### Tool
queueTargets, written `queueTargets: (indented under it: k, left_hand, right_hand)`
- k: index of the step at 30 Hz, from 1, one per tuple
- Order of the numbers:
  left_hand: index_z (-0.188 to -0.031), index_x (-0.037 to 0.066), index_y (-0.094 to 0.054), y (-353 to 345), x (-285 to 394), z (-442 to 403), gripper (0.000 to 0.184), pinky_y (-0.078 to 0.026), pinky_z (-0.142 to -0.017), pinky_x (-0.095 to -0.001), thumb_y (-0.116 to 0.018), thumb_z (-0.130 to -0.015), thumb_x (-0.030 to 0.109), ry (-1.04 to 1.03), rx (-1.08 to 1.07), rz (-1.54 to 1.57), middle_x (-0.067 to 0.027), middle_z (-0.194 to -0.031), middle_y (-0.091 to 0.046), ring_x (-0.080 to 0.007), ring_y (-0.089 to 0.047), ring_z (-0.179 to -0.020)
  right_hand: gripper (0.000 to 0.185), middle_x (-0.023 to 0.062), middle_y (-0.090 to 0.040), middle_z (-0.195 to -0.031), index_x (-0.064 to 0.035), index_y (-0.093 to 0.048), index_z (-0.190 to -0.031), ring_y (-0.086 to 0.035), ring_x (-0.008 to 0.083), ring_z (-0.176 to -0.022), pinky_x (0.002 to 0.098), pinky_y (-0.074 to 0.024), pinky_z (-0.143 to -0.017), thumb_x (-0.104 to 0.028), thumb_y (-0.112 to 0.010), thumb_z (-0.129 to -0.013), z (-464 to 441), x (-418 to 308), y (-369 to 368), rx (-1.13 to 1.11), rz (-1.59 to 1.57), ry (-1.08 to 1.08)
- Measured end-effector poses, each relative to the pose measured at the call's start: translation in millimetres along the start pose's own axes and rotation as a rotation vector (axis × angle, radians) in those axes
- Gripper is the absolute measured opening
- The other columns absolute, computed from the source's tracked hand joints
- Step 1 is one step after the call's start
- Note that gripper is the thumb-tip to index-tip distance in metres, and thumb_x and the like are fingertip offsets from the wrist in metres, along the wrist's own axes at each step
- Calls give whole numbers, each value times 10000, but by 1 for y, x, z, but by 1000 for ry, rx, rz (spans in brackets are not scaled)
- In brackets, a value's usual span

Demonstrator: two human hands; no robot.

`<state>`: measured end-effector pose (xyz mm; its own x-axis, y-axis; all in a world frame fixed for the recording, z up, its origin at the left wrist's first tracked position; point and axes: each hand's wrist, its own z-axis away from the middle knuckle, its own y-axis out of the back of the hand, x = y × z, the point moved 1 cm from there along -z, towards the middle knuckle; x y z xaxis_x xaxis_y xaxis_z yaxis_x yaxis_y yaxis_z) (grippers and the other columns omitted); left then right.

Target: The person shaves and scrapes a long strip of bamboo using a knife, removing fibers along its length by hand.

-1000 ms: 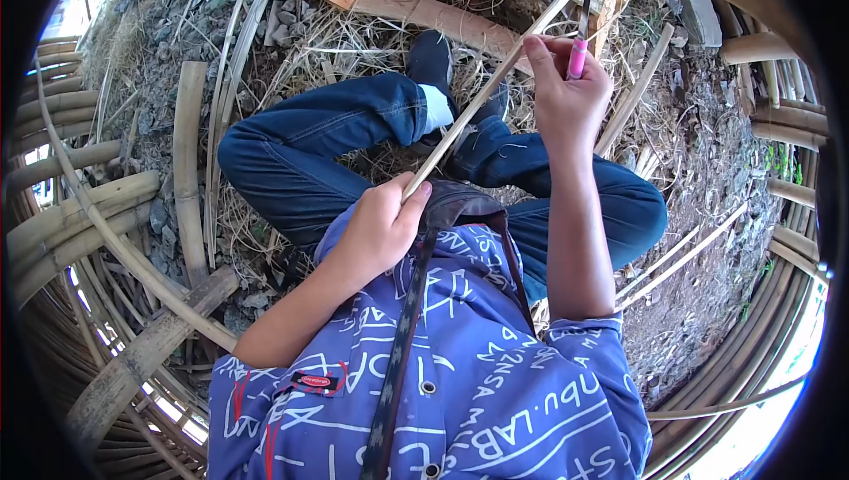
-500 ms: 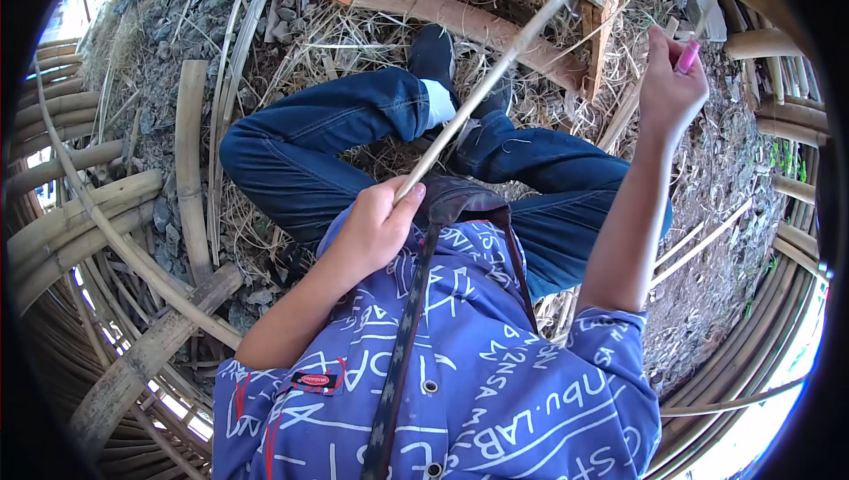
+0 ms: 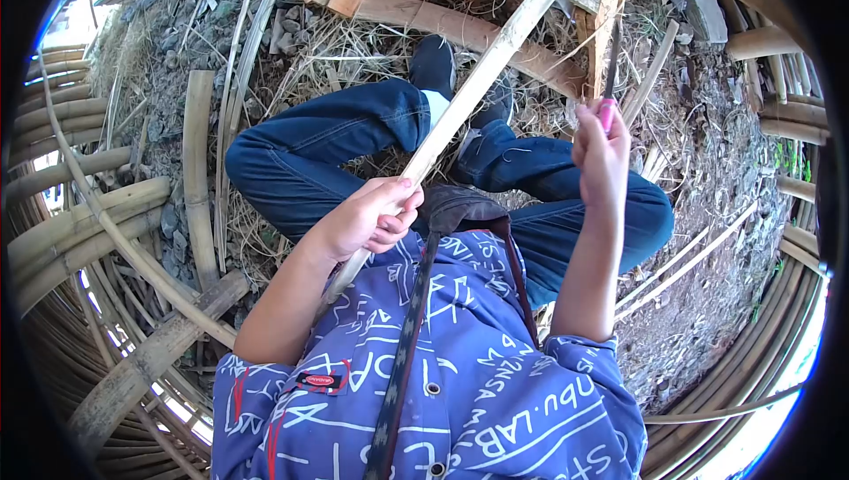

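My left hand point(image 3: 376, 215) is closed around a long pale bamboo strip point(image 3: 482, 78). The strip slants from beside my body up to the top edge, with its broad light face showing. In my right hand point(image 3: 601, 162) is a knife point(image 3: 607, 115) with a pink handle, the fingers wrapped round it. Its narrow dark blade points away from me, to the right of the strip and apart from it. Behind the blade stands an upright wooden piece point(image 3: 591, 51); whether the two touch I cannot tell.
My crossed legs point(image 3: 327, 148) are in front of me on ground strewn with shavings. Wooden boards point(image 3: 424, 16) lie beyond my feet. To the left are a bamboo pole point(image 3: 196, 162) and a weathered plank point(image 3: 150, 365). Curved bamboo poles point(image 3: 765, 42) line the right side.
My right hand has moved left and toward me with the knife. The bamboo strip has turned from its narrow edge to its broad face, and my left hand has rolled with it.
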<state>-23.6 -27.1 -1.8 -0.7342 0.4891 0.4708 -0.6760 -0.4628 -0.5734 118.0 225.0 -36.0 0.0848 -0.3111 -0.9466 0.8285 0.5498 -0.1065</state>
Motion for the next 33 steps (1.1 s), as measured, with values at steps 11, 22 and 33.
queueTargets:
  k: [11, 22, 33]
  left_hand:
    - [-783, 75, -413, 7, -7, -3, 285, -167, -317, -178, -384, -893, 337, 0, -63, 91, 59, -541, -272, -13, -216, -397]
    - [-803, 61, -446, 15, -10, -5, 318, -185, -313, -187, -355, -893, 352, 43, -112, 149, 54, -497, -293, -26, -227, -362]
    - [-1084, 93, -467, 16, -10, -5, 282, -275, -307, -192, -354, -930, 300, -28, -70, 193, -7, -496, -382, -57, -315, -342]
  right_hand:
    - [378, -54, -314, -541, -106, -431, -735, -239, 33, -409, 207, -184, -373, -386, -389, -986, 24, 13, -10, -162, -304, -140]
    - [440, -30, -287, -532, -71, -421, -738, -239, 63, -409, 227, -185, -379, -405, -318, -1005, 43, 6, -19, -181, -291, -224]
    - [423, -50, -307, -549, -64, -451, -739, -257, 35, -456, 209, -204, -410, -377, -346, -1004, 63, 19, -37, -282, -85, -226]
